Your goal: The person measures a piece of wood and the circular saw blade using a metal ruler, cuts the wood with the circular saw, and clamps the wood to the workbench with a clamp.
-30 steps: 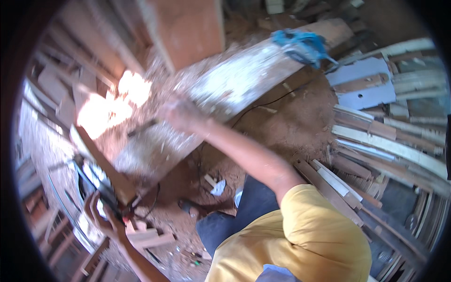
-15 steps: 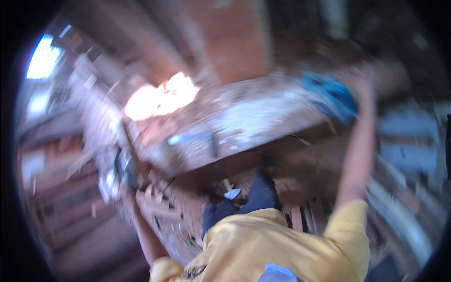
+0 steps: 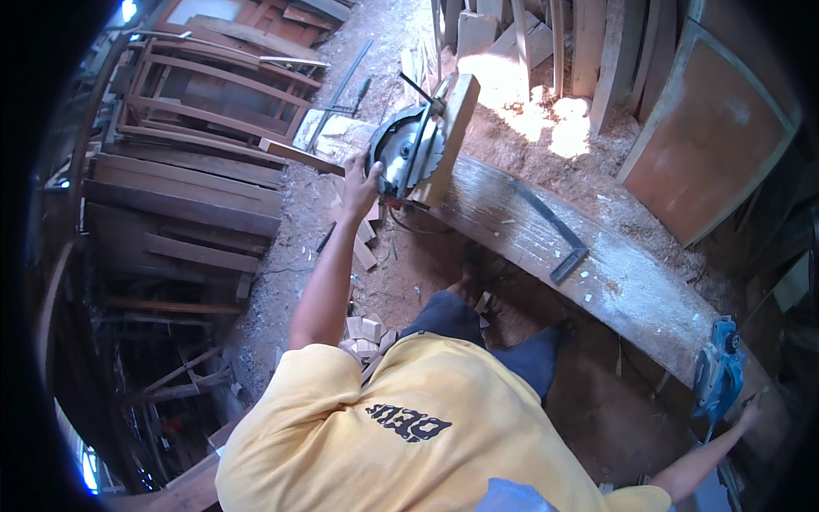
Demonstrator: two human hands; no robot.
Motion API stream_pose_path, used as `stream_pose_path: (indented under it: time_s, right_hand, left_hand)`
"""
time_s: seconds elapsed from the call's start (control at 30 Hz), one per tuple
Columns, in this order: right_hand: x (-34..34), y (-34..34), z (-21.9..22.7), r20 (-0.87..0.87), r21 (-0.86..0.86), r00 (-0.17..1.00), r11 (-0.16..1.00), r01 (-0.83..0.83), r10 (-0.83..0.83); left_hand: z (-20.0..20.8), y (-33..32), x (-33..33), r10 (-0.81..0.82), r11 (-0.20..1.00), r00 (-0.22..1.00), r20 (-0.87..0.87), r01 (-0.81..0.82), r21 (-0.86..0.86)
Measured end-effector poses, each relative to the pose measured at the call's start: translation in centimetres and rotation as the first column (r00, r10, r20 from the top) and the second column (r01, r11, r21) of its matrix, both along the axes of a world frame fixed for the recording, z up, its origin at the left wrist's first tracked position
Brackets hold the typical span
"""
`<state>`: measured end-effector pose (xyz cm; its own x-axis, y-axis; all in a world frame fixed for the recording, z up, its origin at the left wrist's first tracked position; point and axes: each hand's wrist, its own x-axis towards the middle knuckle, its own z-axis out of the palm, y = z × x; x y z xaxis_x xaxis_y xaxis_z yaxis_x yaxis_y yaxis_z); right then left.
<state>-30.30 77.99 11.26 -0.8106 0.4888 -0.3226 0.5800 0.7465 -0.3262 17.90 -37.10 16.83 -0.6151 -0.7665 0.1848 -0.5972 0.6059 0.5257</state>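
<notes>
My left hand (image 3: pixel 360 183) grips the side of a circular saw (image 3: pixel 401 149), its round toothed blade facing up. The saw stands against a thick wooden block (image 3: pixel 456 128) at the left end of a long plank bench (image 3: pixel 631 294). Far to the right, my right hand (image 3: pixel 749 414) reaches over the bench end, beside a blue electric planer (image 3: pixel 719 371). Its fingers are too small near the dark rim to make out. A dark carpenter's square (image 3: pixel 554 230) lies on the plank between the two tools.
Stacked boards and frames (image 3: pixel 205 111) line the left side. Planks (image 3: pixel 597 60) lean at the back, above sawdust in bright light. A brown panel (image 3: pixel 712 128) leans at the right. Wood offcuts (image 3: pixel 367 333) lie on the floor near my legs.
My view has swung round to the right and sharpened from a blur. The bench now runs down to the right, and my left hand and the circular saw appear higher up.
</notes>
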Motion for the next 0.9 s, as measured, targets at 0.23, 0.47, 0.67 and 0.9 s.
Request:
stream_pose_path:
  time_s: [0.23,0.47,0.67,0.9]
  right_hand:
    - [22.8,-52.8,7.3,-0.366,-0.148,0.786,0.802,-0.578,0.499]
    - [44.4,-84.6,9.3,-0.109,-0.987,0.987,0.105,-0.122,0.12]
    - [50.7,-91.4,9.3,-0.109,-0.923,0.867,0.274,-0.269,0.486]
    - [47.2,-90.3,15.5,-0.436,-0.591,0.69,0.394,-0.704,0.578]
  left_hand:
    - [1.1,-6.8,2.5,-0.067,0.901,0.978,-0.196,0.144,0.409]
    - [1.6,-4.8,0.6,-0.048,0.691,0.977,-0.209,0.183,0.699]
    - [4.2,-3.7,0.2,0.03,0.468,0.975,-0.221,0.182,0.865]
    - [3.2,-3.9,2.6,0.146,0.378,0.957,-0.252,0.181,0.908]
